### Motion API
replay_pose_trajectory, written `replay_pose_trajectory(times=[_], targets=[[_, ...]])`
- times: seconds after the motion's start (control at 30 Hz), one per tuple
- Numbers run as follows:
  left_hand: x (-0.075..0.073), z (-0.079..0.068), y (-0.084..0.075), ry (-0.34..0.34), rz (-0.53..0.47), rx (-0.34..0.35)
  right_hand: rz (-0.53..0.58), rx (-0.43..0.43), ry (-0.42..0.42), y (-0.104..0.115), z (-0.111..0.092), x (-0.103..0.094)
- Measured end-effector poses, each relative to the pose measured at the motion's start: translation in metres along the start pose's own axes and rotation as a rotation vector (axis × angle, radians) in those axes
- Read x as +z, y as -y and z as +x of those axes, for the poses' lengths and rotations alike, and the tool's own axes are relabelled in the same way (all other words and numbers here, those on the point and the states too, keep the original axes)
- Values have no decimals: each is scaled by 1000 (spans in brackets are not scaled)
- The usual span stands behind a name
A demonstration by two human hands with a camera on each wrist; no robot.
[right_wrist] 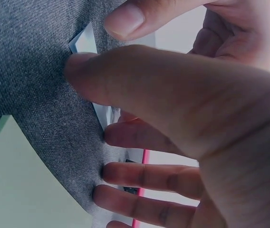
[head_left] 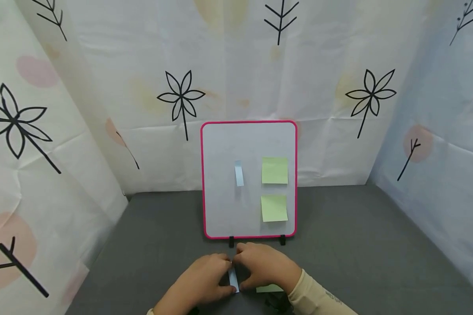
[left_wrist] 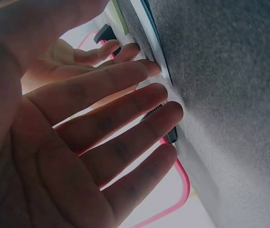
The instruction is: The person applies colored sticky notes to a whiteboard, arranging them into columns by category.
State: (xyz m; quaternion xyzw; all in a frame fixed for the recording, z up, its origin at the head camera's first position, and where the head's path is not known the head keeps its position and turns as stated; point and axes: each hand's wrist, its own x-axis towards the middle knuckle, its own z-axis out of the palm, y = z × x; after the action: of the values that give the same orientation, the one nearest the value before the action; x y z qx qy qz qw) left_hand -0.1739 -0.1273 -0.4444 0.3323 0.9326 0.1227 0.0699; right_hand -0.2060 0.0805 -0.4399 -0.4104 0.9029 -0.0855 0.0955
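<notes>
A narrow light-blue paper strip (head_left: 233,280) lies on the grey cloth between my hands. In the right wrist view the strip (right_wrist: 85,42) shows a slanted, folded-looking near end. My left hand (head_left: 209,280) is at the strip's left side, its thumb by the near end and fingertips by the far end. The left wrist view shows its fingers (left_wrist: 120,147) fairly straight. My right hand (head_left: 266,269) faces it from the right. Its thumb (right_wrist: 85,73) overlaps the strip, its index fingertip touches the far end, and its other fingers stretch out straight.
A pink-framed whiteboard (head_left: 228,210) stands behind my hands on black feet (head_left: 282,239). It bears a blue strip (head_left: 239,173) and two green sticky notes (head_left: 274,170). More green sticky paper (head_left: 269,288) lies beneath my right wrist. Patterned cloth walls (head_left: 240,87) enclose the grey table (head_left: 161,227).
</notes>
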Motion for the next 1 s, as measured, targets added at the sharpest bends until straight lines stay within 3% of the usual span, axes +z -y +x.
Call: replay_pose_trajectory(times=[1.0], targets=[[7, -2, -1, -89, 104, 64, -74, -21, -83, 6, 1, 3]])
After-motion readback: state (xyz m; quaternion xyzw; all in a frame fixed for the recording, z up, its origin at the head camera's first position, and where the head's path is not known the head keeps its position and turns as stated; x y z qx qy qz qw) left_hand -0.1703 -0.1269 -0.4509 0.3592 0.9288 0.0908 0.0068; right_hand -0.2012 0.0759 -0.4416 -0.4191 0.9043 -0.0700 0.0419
